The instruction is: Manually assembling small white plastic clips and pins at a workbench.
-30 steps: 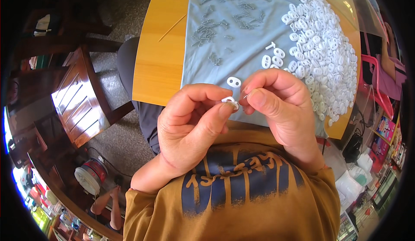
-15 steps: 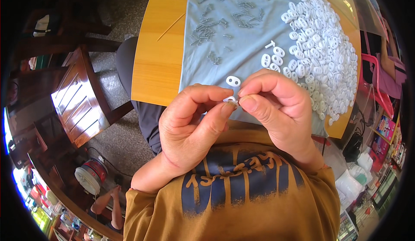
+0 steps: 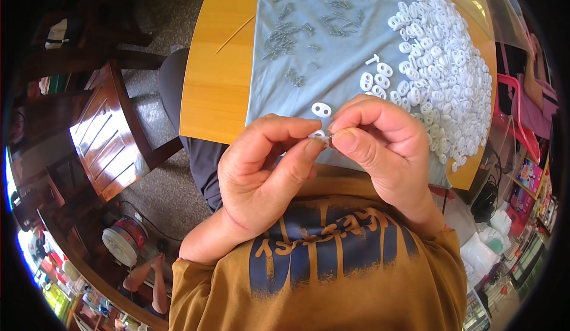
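My left hand (image 3: 256,167) pinches a small white two-hole cord lock (image 3: 319,134) between thumb and forefinger, close in front of my chest. My right hand (image 3: 389,147) meets it from the right, thumb and forefinger pressed together at the end of the piece. Whatever those right fingertips hold is too small and covered to make out. Just beyond the fingertips a loose white two-hole piece (image 3: 321,110) lies on the blue-grey cloth (image 3: 338,84). Farther right are several more white pieces (image 3: 367,81) and a small white T-shaped plunger (image 3: 372,59).
Many small metal springs (image 3: 282,40) lie scattered on the cloth's far left. A large heap of white two-hole pieces (image 3: 445,63) covers the right side. A thin stick (image 3: 235,34) rests on the wooden table (image 3: 211,87). Another person's arms (image 3: 148,280) show at lower left.
Both hands stay in nearly the same place, fingertips together at the cord lock. The view has shifted very slightly; nothing is visibly put down or picked up.
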A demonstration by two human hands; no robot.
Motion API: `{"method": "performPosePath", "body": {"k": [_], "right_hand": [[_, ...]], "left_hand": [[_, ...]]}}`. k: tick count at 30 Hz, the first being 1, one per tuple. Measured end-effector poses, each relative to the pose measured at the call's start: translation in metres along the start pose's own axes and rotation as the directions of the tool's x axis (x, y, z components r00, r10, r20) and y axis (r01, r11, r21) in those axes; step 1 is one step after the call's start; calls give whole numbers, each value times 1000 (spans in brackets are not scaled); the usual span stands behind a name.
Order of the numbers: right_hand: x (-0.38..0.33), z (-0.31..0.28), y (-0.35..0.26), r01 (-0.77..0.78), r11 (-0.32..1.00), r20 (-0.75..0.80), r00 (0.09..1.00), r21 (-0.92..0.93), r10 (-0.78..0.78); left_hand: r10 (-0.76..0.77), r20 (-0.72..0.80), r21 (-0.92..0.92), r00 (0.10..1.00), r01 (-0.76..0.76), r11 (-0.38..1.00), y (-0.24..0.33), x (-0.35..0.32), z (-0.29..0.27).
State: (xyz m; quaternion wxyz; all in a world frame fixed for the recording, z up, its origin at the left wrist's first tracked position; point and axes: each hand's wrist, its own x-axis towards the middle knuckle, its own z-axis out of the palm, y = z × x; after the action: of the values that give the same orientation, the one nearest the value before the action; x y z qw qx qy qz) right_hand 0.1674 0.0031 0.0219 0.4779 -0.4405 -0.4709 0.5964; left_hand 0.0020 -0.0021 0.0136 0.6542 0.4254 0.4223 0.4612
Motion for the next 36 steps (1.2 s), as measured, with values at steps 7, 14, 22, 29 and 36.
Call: {"method": "performPosePath", "body": {"k": [7,14,22,29,36], "right_hand": [[0,-1,3,40,997,12,999,-68,-39],[1,2,-2,133,955,45,991,-265,-126],[1,4,-5,-43,995,42,998,93,39],[0,4,-6,-42,995,56,998,86,37],[-2,6,-4,-126,970,30,992,208,122]], "left_hand": [[1,-7,15,1000,-1,1000,-1,0,1],[162,-26,190,986,-154,970,-3,0,0],[127,64,100,990,-133,986,-3,0,-3],[76,27,-12,997,-76,997,-6,-3,-1],[92,6,17,996,-92,996,-7,-4,0]]}}
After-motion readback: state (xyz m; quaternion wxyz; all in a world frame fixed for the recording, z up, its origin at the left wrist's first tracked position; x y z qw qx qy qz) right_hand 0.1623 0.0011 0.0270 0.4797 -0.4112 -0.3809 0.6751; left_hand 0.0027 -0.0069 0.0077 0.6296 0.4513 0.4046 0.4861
